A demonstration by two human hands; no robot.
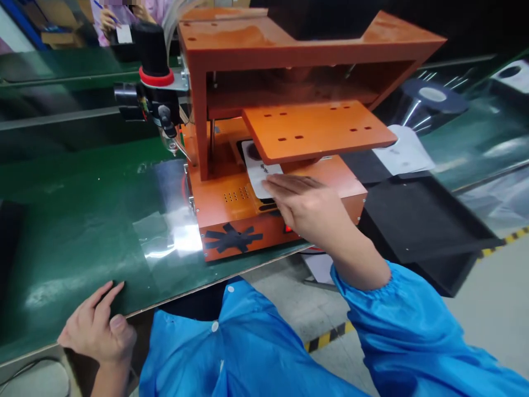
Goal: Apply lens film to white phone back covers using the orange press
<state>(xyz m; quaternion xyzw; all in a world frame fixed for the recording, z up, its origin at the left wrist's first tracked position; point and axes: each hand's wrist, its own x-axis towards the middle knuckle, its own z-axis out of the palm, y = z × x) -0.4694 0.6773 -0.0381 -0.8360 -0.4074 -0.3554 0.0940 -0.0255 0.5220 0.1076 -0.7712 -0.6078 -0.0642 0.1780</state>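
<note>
My right hand (308,207) reaches over the base of an orange press (229,220), below its raised plate (318,129). Its stretched fingertips rest on a white rounded card (258,173) with dark print and a dark round spot. The card lies over a dark-edged recess in the base, its far end partly hidden by the plate. My thumb is only partly visible. My left hand (99,325) is at the front edge of the green table (82,220), fingers stretched out and holding nothing.
A black tray (430,215) and white sheets (407,149) are right of the press. Clear film (159,237) lies left of it. A black air regulator (155,71) juts from its left side. A roll of film (430,99) stands behind. Across the table another person's hand (108,19) holds a pen.
</note>
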